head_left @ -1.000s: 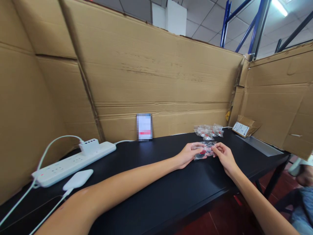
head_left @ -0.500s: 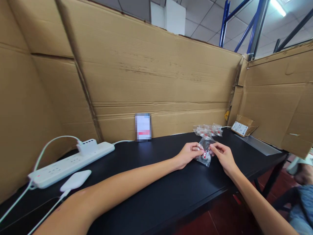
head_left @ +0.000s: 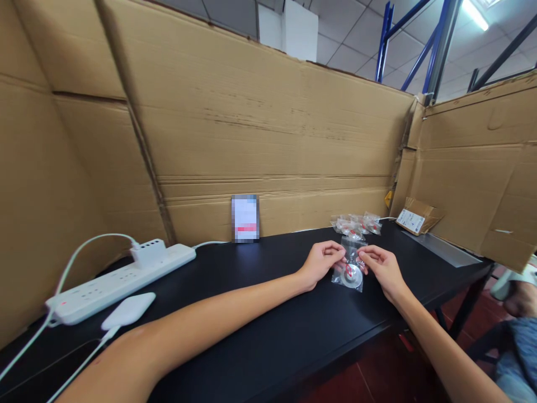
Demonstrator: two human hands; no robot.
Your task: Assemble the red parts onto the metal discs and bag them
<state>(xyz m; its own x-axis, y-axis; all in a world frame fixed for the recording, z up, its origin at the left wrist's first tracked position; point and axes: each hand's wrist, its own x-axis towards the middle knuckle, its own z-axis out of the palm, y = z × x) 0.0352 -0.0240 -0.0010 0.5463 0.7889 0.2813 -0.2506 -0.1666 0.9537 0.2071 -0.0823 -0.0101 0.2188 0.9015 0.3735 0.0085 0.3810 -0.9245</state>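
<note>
Clear plastic makes up the small bag point(head_left: 350, 261) held between the two hands, toward the right of the black worktop point(head_left: 268, 336). Inside its near end lies a pale, round disc point(head_left: 353, 277) with a red marking over it. The left hand point(head_left: 321, 262) pinches the bag's left edge, thumb and forefinger pressed together on the film. The right hand point(head_left: 384, 270) does likewise at the right edge, its thumb and forefinger closed, the other fingers curled beneath and partly hidden. Between the two pinches the film spans a short gap.

Just beyond, on the far side, sits a pile of similar bags point(head_left: 356, 225) with red marks. Farther right, an opened cardboard box point(head_left: 419, 216) bears a white label. At the left lies a white power strip point(head_left: 126, 284).
</note>
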